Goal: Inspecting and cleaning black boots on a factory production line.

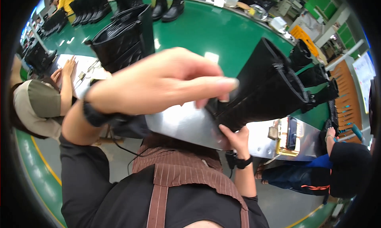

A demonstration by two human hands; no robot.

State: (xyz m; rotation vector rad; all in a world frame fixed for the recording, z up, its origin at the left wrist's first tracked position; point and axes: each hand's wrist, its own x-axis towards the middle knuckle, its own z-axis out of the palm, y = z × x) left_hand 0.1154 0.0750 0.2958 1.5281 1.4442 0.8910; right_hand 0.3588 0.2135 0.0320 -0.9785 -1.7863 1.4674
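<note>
Head view: a tall black boot (270,91) lies tilted in mid-frame above the green conveyor (206,29), its long axis running from the open top at about 1 o'clock down to about 7 o'clock. The left hand (158,83), the nearer to the camera, reaches across from 9 o'clock with fingers extended and close together, the fingertips touching the boot's lower end. The right hand (234,137) grips the same end from 6 o'clock, fingers curled under it. A shiny metal sheet (178,127) lies just beneath.
</note>
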